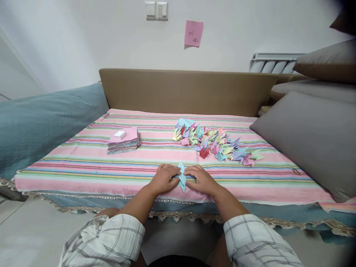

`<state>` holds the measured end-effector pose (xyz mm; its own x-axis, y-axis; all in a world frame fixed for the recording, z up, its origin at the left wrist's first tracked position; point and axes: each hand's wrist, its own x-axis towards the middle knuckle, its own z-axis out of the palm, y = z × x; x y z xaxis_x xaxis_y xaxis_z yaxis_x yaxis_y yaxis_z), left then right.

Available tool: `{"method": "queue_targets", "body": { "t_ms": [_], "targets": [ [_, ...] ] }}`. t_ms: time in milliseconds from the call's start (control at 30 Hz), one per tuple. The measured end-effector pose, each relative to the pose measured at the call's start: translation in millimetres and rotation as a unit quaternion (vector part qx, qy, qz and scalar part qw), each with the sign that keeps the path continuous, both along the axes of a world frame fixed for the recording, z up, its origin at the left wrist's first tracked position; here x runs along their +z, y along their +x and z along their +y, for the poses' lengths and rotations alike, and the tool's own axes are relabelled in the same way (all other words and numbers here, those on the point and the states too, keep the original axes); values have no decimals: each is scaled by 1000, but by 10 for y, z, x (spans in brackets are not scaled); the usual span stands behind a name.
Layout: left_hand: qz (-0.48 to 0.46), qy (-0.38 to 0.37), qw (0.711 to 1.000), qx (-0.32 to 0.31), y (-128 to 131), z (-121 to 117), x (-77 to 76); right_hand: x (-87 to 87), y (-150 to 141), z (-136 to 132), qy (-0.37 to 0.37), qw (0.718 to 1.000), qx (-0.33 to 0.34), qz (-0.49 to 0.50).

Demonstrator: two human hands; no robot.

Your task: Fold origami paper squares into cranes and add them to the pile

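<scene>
A light-blue folded paper (182, 176), narrow and pointed at both ends, lies on the striped cloth near its front edge. My left hand (166, 178) pinches its left side with thumb and fingers. From the right, my right hand (200, 179) grips the opposite side in the same way. The paper's two points show between the hands; its side edges are partly hidden under the fingertips. Beyond the hands lies a pile of colourful origami cranes (215, 142).
A stack of square coloured paper (124, 142) with a small white box (120, 134) on top sits at the left. Grey cushions (311, 137) lean at the right. A brown backrest (180, 92) runs along the wall. A small brownish object (296, 171) lies near the cushion.
</scene>
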<state>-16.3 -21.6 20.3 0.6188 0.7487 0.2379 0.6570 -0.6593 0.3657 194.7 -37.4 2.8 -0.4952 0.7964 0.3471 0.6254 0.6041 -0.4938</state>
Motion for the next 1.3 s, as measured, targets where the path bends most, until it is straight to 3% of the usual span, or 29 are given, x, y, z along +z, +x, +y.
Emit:
{"method": "queue_targets", "body": {
  "t_ms": [433, 967, 1300],
  "targets": [
    [-20, 14, 998, 53, 81, 23, -61, -66, -90, 63, 22, 999, -40, 27],
    [-44, 48, 989, 131, 166, 43, -134, -155, -247, 103, -1, 982, -177, 72],
    [-46, 47, 985, 160, 180, 51, -169, -132, -310, 58, 8, 973, -213, 82]
  ]
}}
